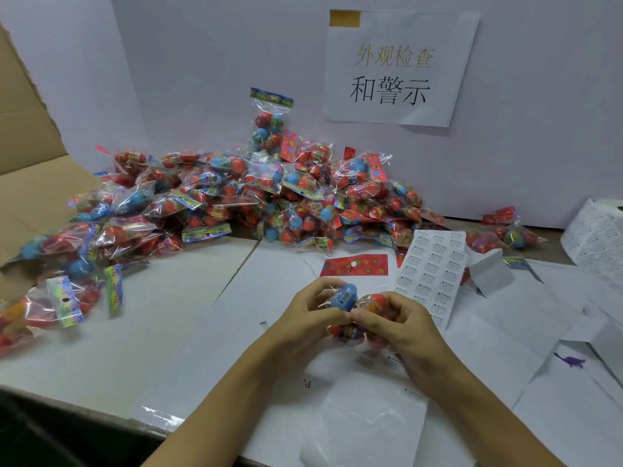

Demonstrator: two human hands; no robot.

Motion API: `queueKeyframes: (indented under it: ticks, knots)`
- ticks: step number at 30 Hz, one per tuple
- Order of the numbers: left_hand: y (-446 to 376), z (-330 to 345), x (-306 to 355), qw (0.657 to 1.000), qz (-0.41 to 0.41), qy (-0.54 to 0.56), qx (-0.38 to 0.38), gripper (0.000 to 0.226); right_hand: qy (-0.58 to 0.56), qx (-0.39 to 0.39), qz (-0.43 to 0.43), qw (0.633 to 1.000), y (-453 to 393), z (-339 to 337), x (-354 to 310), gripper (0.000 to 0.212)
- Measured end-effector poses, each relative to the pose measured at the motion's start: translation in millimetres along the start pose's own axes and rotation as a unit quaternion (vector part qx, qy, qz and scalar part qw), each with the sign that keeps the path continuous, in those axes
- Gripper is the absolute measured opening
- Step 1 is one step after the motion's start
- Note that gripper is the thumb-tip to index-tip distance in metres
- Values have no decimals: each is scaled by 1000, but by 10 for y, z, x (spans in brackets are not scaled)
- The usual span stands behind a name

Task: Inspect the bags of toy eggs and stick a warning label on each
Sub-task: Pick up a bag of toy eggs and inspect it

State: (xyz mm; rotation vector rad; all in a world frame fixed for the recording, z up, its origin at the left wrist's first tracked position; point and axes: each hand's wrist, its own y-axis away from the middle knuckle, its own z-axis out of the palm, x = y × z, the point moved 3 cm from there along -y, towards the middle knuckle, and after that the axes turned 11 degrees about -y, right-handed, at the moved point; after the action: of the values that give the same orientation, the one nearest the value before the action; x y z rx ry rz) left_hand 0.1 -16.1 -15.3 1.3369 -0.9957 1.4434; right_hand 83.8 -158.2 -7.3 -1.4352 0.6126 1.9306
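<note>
Both hands hold one clear bag of toy eggs point(350, 306) just above the white table, in the lower middle of the view. My left hand point(303, 315) grips its left side, by a blue egg with a barcode. On the right side, my right hand point(401, 323) closes over red and orange eggs. The bag's red header card point(354, 265) points away from me. A sheet of warning labels point(431, 267) lies just right of the hands. A big heap of bagged eggs point(269, 200) fills the back of the table.
An open cardboard box point(30, 170) at the left spills more bags point(67, 264). Used label backing sheets point(367, 423) lie near the front edge. A roll of labels point(596, 230) sits at the far right, a small purple toy dinosaur point(570, 360) on paper nearby. A printed sign point(397, 65) hangs on the back wall.
</note>
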Motion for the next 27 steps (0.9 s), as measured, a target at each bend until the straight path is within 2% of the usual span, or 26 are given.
queueKeyframes:
  ticks: [4, 7, 11, 13, 15, 19, 22, 24, 27]
  knots:
    - [-24, 10, 43, 999, -3, 27, 22, 30, 17, -3, -8, 1000, 8, -10, -8, 44]
    - [-29, -20, 64, 999, 11, -2, 53, 20, 61, -6, -9, 998, 28, -15, -20, 45]
    - [-23, -80, 40, 995, 14, -19, 97, 33, 65, -14, 2, 998, 40, 1, -32, 44]
    - [-21, -90, 44, 994, 12, -26, 107, 33, 59, -7, 6, 998, 47, 18, -42, 48]
    - [-17, -88, 50, 993, 16, -41, 107, 33, 66, 4, 8, 998, 48, 22, -50, 50]
    - [-6, -76, 50, 993, 23, -75, 92, 37, 88, -5, -1, 996, 59, 28, -56, 37]
    - [-2, -81, 50, 992, 31, -79, 90, 27, 90, -8, 4, 996, 53, 23, -41, 30]
    - [-4, -82, 46, 992, 39, -84, 89, 16, 80, -6, 12, 997, 43, 14, -25, 31]
    - [-4, -67, 39, 991, 42, -88, 87, 22, 56, 5, 15, 998, 26, -6, -11, 36]
